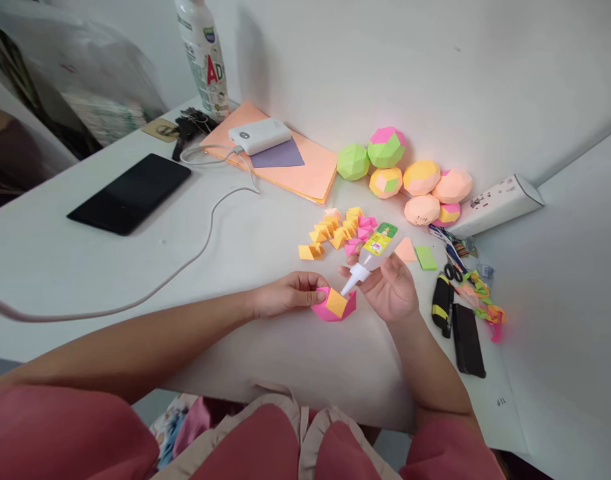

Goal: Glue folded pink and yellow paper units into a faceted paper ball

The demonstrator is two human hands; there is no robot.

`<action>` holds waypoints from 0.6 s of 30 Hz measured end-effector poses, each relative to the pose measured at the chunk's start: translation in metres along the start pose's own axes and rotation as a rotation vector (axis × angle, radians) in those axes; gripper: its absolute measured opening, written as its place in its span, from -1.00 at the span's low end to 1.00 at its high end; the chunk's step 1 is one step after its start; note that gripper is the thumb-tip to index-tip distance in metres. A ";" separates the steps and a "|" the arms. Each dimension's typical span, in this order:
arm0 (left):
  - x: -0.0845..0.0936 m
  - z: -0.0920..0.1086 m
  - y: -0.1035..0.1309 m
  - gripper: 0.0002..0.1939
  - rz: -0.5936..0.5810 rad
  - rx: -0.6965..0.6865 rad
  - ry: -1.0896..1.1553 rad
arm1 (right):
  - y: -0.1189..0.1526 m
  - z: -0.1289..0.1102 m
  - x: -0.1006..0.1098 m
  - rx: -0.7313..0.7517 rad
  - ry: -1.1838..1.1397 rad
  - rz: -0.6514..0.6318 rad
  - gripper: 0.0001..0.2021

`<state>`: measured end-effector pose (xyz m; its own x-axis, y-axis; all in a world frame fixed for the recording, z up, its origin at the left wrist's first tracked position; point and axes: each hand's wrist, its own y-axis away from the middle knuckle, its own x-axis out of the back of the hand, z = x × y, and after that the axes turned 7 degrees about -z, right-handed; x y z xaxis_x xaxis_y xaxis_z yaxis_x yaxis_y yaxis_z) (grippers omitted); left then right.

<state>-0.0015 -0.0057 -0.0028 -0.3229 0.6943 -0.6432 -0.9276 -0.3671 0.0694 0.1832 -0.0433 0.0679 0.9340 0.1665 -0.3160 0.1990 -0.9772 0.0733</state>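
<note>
My left hand [298, 293] pinches the left side of a pink and orange folded-paper shape [335, 308] near the table's front edge. In my right hand [392, 287] is a clear glue bottle [378, 248] with a yellow and green label, tilted so its white nozzle points down. The nozzle tip is at the upper edge of the paper shape; whether it touches, I cannot tell. Just beyond my hands lie several small folded orange paper pieces [338, 230] and pink paper pieces [365, 227], the pink ones partly behind my right hand and the bottle.
Finished paper balls [385, 147] rest against the wall. At right are sticky notes [426, 257], scissors [453, 272], a cutter [441, 300], a black case [468, 340] and paper scraps. To the left lie a black tablet [130, 193], a cable [205, 247] and a white power bank [260, 135].
</note>
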 end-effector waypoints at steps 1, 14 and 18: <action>-0.001 0.001 0.000 -0.79 0.005 -0.012 -0.011 | 0.000 0.003 -0.002 -0.032 -0.051 -0.026 -0.75; 0.003 -0.002 -0.003 -0.87 0.055 -0.128 0.189 | -0.009 0.013 0.002 -0.127 -0.229 -0.015 -0.85; 0.002 -0.002 -0.003 -0.86 0.042 -0.108 0.203 | -0.008 0.013 0.003 -0.136 -0.209 0.008 -0.83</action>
<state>0.0005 -0.0042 -0.0056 -0.3063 0.5420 -0.7826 -0.8851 -0.4647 0.0246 0.1800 -0.0366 0.0539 0.8570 0.1146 -0.5024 0.2433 -0.9495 0.1984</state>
